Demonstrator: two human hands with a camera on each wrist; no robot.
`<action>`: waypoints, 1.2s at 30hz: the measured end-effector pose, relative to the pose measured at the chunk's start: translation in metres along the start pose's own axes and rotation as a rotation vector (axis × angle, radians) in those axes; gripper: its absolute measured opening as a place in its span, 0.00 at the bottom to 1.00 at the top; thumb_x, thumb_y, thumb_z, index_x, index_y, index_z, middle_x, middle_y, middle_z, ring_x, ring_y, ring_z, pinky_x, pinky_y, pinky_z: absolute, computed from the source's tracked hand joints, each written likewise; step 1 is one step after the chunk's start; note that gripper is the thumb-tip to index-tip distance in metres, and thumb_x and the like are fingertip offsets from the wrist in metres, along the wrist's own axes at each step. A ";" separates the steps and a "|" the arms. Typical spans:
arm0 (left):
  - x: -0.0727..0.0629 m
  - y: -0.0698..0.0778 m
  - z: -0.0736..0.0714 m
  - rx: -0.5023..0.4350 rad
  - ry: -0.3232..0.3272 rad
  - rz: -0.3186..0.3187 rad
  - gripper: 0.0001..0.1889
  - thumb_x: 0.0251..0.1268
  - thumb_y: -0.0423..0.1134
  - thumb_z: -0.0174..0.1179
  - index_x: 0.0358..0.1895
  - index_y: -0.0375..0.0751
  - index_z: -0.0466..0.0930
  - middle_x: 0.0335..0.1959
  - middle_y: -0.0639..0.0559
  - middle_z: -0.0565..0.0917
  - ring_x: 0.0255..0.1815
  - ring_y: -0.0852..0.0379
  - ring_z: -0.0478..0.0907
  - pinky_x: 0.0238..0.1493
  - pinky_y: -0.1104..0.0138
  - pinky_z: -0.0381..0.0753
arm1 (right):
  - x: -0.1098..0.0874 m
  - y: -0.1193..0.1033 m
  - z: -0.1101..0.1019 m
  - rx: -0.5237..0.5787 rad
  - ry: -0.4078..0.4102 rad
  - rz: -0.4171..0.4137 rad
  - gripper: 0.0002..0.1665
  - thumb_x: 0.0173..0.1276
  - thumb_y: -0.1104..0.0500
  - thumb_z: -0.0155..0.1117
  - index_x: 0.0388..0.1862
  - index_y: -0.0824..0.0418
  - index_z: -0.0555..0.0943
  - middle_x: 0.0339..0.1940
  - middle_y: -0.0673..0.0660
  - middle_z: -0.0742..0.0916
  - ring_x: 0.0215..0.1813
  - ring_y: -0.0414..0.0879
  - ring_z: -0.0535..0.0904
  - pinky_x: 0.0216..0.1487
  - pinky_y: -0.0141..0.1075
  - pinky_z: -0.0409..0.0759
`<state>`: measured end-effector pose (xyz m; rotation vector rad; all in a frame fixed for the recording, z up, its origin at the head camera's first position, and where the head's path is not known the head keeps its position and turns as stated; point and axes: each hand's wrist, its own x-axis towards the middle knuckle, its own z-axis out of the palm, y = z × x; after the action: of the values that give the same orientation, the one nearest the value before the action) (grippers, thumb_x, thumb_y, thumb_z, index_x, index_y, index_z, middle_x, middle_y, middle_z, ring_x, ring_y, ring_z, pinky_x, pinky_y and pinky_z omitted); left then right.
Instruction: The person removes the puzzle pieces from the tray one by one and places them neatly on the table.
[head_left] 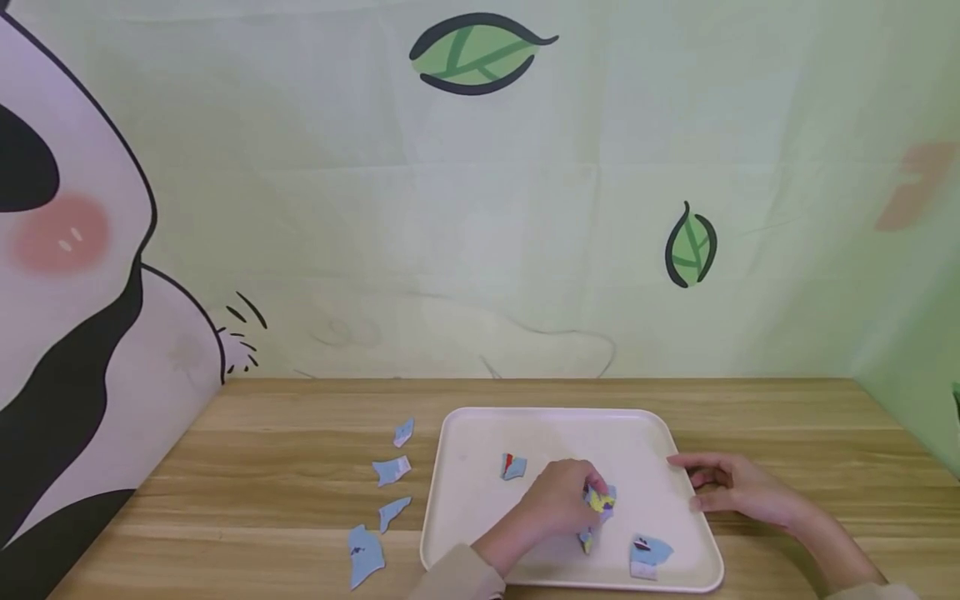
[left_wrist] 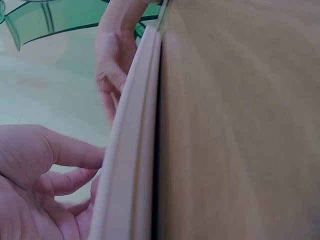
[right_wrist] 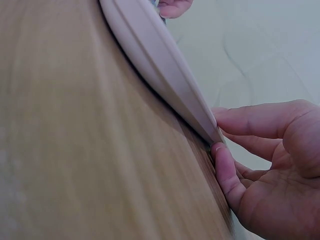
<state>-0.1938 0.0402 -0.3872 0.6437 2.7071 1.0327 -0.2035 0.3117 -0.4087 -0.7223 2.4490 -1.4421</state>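
Observation:
In the head view, my left hand (head_left: 551, 504) is over the white tray (head_left: 468, 533), fingers bent down around blue-and-yellow puzzle pieces (head_left: 602, 502). It pinches one of them; the thumb tip is hidden. Another small piece (head_left: 586, 542) shows just below the fingers. At the tray's right side, my right hand (head_left: 738, 487) holds the rim with its fingertips, seen closer in the right wrist view, where the hand (right_wrist: 280, 165) touches the tray edge (right_wrist: 170, 80). A red-and-blue piece (head_left: 514, 467) lies at upper left on the tray, and a larger blue piece (head_left: 651, 552) at lower right.
Left of the tray, several loose blue pieces lie in a column on the wooden table (head_left: 262, 467), among them a large one (head_left: 366, 557) and a slim one (head_left: 393, 512). A printed cloth backdrop (head_left: 337, 208) stands behind the table.

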 end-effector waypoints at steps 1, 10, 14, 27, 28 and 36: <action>0.000 -0.003 -0.002 -0.028 -0.005 0.016 0.14 0.38 0.26 0.66 0.33 0.43 0.80 0.25 0.57 0.73 0.26 0.64 0.66 0.27 0.74 0.66 | 0.000 0.000 0.000 0.001 -0.001 0.001 0.31 0.57 0.66 0.62 0.56 0.81 0.65 0.39 0.60 0.78 0.39 0.34 0.73 0.37 0.27 0.74; -0.007 -0.019 -0.018 -0.210 -0.050 0.032 0.14 0.40 0.26 0.66 0.35 0.40 0.81 0.29 0.57 0.75 0.27 0.65 0.70 0.29 0.74 0.70 | 0.000 -0.001 0.000 -0.001 0.000 0.018 0.31 0.57 0.66 0.63 0.57 0.81 0.65 0.40 0.60 0.78 0.39 0.34 0.73 0.37 0.27 0.74; -0.013 -0.027 -0.026 -0.278 -0.074 0.031 0.16 0.40 0.24 0.65 0.38 0.39 0.81 0.34 0.55 0.77 0.30 0.63 0.74 0.30 0.73 0.74 | 0.001 -0.001 0.000 -0.009 0.001 0.027 0.32 0.57 0.65 0.63 0.57 0.80 0.66 0.40 0.60 0.78 0.39 0.34 0.73 0.37 0.27 0.74; -0.028 -0.053 -0.059 -0.337 -0.043 0.030 0.19 0.41 0.23 0.63 0.42 0.38 0.79 0.38 0.50 0.76 0.33 0.58 0.73 0.29 0.70 0.73 | -0.001 0.001 0.000 -0.024 0.009 0.023 0.31 0.57 0.65 0.63 0.57 0.80 0.66 0.40 0.60 0.78 0.39 0.34 0.72 0.37 0.27 0.74; -0.030 -0.055 -0.062 -0.345 -0.038 0.036 0.19 0.41 0.22 0.62 0.43 0.37 0.79 0.38 0.49 0.76 0.33 0.57 0.73 0.29 0.69 0.73 | -0.001 0.001 0.001 -0.022 0.011 0.024 0.31 0.57 0.65 0.63 0.57 0.80 0.66 0.39 0.60 0.78 0.39 0.34 0.72 0.37 0.27 0.73; -0.042 -0.076 -0.088 -0.424 0.013 0.018 0.20 0.47 0.22 0.60 0.49 0.33 0.75 0.43 0.44 0.76 0.35 0.56 0.76 0.34 0.66 0.78 | -0.001 0.002 0.001 -0.010 0.011 0.005 0.31 0.58 0.66 0.63 0.56 0.81 0.66 0.39 0.61 0.78 0.39 0.34 0.73 0.37 0.27 0.74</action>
<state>-0.2090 -0.0811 -0.3718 0.5809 2.3763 1.5540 -0.2025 0.3121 -0.4107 -0.7111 2.4667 -1.4368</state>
